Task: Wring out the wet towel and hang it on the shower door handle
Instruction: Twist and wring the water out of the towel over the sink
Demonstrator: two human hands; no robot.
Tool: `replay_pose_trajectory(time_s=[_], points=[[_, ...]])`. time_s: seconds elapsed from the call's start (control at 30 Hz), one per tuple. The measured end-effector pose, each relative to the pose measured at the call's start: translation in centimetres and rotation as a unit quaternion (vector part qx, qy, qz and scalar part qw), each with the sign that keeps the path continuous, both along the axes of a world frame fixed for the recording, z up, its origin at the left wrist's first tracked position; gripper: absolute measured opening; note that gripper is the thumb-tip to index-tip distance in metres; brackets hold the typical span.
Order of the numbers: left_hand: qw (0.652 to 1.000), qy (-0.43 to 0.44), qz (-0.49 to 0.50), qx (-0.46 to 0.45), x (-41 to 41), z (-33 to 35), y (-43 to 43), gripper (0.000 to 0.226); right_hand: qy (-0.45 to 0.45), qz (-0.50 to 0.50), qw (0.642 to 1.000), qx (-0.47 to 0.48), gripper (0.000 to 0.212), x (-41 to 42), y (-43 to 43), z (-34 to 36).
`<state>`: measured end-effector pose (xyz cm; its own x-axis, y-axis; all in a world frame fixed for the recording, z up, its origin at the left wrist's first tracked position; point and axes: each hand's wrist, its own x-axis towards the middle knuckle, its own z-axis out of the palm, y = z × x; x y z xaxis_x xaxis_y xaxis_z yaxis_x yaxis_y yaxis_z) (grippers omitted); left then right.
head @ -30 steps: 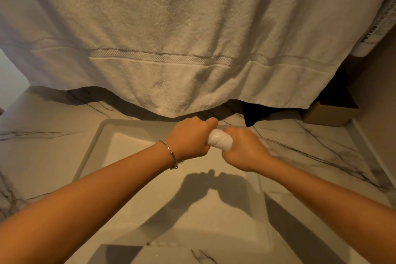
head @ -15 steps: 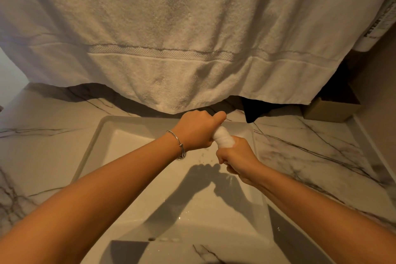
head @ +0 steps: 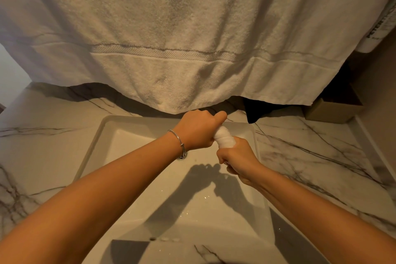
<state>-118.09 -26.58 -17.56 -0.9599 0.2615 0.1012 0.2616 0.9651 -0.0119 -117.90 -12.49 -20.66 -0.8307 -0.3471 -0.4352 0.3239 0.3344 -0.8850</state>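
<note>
A small white wet towel [head: 224, 139] is twisted into a tight roll above the white rectangular sink [head: 128, 135]. My left hand [head: 198, 129], with a thin bracelet on the wrist, grips its upper end. My right hand [head: 237, 158] grips its lower end, so the roll slants from upper left to lower right. Only a short twisted stretch shows between the two fists. Water droplets speckle the basin floor below the hands. No shower door handle is in view.
A large white bath towel [head: 182, 38] hangs across the top of the view, down to just behind my hands. Marble counter [head: 321, 152] surrounds the sink. A cardboard box [head: 330, 109] sits at the back right by the wall.
My right hand has dropped lower and turned, while the left stayed higher. The towel roll has gone from level to slanted, and more drops lie in the basin.
</note>
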Motion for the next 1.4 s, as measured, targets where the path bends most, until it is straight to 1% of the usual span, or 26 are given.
replay_pose_trajectory(time_s=[0.47,1.03,1.17,1.23,1.33,1.4], points=[[1.000,-0.006,-0.001,-0.003,0.2,-0.2,-0.2,0.031,-0.001,-0.003,1.000,0.010,0.021,0.4,-0.2,-0.4],[1.000,-0.004,0.007,0.024,0.8,-0.5,-0.5,0.032,-0.001,0.011,1.000,0.021,0.021,0.6,-0.3,-0.3],[0.999,-0.020,0.009,0.029,0.9,-0.8,-0.6,0.032,0.004,0.017,0.999,0.033,0.021,0.7,-0.3,-0.4],[0.996,-0.058,0.011,0.060,1.0,-0.9,-0.8,0.032,0.019,0.047,0.997,0.059,0.021,0.7,-0.1,-0.2],[0.975,-0.129,0.019,0.180,1.4,-0.8,-1.6,0.037,0.061,0.145,0.980,0.125,0.016,0.1,0.6,0.6],[0.956,-0.133,0.022,0.260,1.7,-0.4,-2.4,0.042,0.095,0.191,0.965,0.155,0.016,-0.4,1.3,1.2]])
